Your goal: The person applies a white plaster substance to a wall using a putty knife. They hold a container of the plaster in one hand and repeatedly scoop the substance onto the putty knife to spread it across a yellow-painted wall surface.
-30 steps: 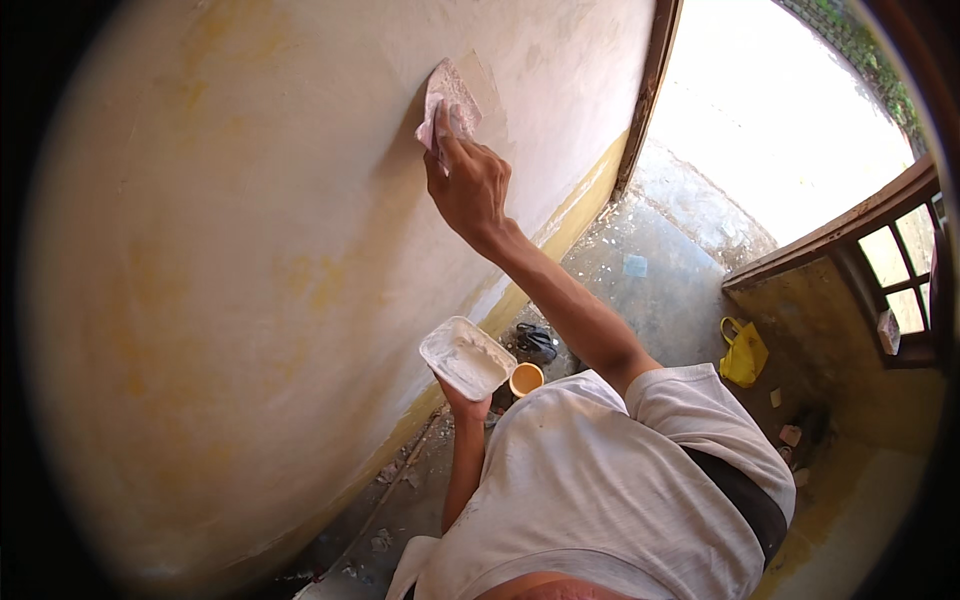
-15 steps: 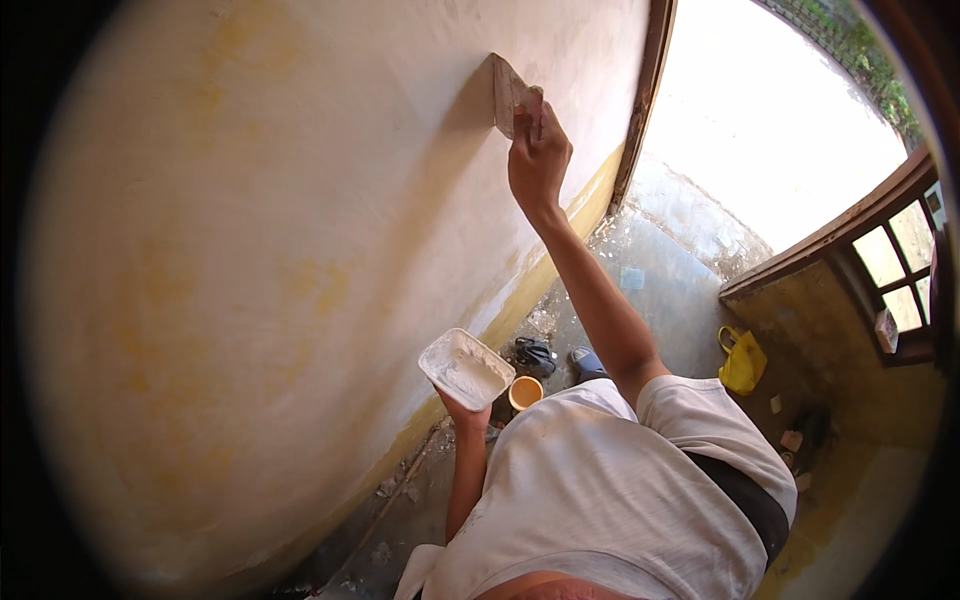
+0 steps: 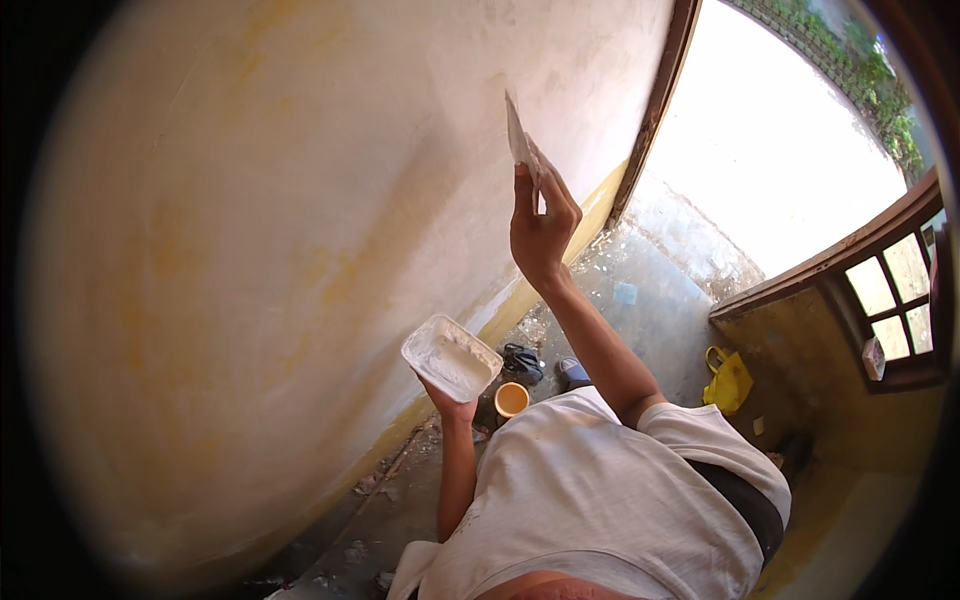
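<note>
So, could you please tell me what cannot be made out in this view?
In the head view:
Left hand: most fingers hidden beneath the pale tub.
Right hand: flat blade nearly edge-on, faces unclear.
Ground outside: washed out by glare.
Legs: hidden by the shirt.

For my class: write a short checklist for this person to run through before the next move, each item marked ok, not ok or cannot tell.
1. Scraper gripped by the right hand: ok.
2. Tub supported from below by the left hand: ok.
3. White paste available in the tub: ok.
4. Scraper touching the wall: cannot tell; it shows nearly edge-on.
5. Floor near the body free of objects: not ok; an orange bucket stands there.
</note>
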`<move>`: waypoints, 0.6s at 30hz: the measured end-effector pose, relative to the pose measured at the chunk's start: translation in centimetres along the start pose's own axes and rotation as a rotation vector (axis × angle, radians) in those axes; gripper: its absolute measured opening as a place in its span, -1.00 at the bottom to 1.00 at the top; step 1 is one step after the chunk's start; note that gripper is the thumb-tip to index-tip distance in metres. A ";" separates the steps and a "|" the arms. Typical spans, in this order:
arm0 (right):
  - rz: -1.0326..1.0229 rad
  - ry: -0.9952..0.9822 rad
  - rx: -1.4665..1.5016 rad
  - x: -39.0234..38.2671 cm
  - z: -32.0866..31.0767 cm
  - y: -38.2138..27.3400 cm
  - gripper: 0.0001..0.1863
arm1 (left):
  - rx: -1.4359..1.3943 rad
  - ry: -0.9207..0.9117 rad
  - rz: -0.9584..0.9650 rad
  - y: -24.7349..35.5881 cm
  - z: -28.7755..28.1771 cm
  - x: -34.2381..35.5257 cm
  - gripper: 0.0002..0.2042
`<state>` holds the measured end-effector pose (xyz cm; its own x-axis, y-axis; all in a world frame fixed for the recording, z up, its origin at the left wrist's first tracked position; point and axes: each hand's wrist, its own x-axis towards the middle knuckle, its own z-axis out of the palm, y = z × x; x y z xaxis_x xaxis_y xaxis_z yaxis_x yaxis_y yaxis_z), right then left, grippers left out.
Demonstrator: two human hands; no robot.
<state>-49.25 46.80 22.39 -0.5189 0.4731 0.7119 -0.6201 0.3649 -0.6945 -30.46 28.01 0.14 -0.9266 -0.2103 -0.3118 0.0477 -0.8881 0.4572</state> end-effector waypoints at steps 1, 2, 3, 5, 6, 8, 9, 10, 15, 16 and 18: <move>0.024 0.029 -0.002 1.7 0.9 -0.3 -0.65 | -0.043 0.005 -0.034 0.1 -0.2 0.2 -0.43; 0.047 0.058 -0.005 2.6 1.9 -1.0 -0.62 | -0.087 0.009 -0.067 0.3 -0.5 0.3 -0.43; -0.004 -0.115 -0.015 2.4 3.2 -1.6 -0.58 | -0.092 0.010 -0.068 0.3 -0.4 0.4 -0.43; -0.232 -0.272 -0.161 0.2 6.8 -2.8 -0.44 | -0.005 -0.001 -0.084 -0.1 0.2 0.8 -0.44; -0.325 -0.199 -0.125 -1.8 7.9 -3.1 -0.36 | -0.006 0.001 -0.089 -0.3 0.4 0.8 -0.44; -0.321 -0.305 0.051 -4.6 6.1 -5.2 -0.37 | -0.006 0.002 -0.062 0.4 0.5 0.6 -0.44; -0.234 -0.459 0.127 -5.7 4.2 -5.6 -0.44 | -0.012 0.004 -0.052 0.6 0.9 0.6 -0.44; -0.140 -0.613 0.193 -6.7 2.2 -5.4 -0.51 | -0.002 -0.026 -0.052 0.6 1.3 0.5 -0.43; 0.358 -0.769 0.151 -10.8 -4.1 -1.8 -0.86 | 0.099 -0.059 -0.023 0.9 2.1 0.1 -0.39; 0.437 -0.810 0.081 -11.4 -4.9 -1.0 -0.87 | 0.120 -0.044 -0.017 1.0 2.2 -0.2 -0.38; 0.418 -0.900 0.054 -12.2 -6.1 -0.9 -0.83 | 0.054 -0.096 -0.076 1.8 1.9 -1.1 -0.36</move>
<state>-38.77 45.65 13.72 -0.9411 -0.2380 0.2400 -0.2998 0.2595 -0.9180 -30.10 27.45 2.86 -0.9585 -0.1009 -0.2666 -0.0413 -0.8762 0.4803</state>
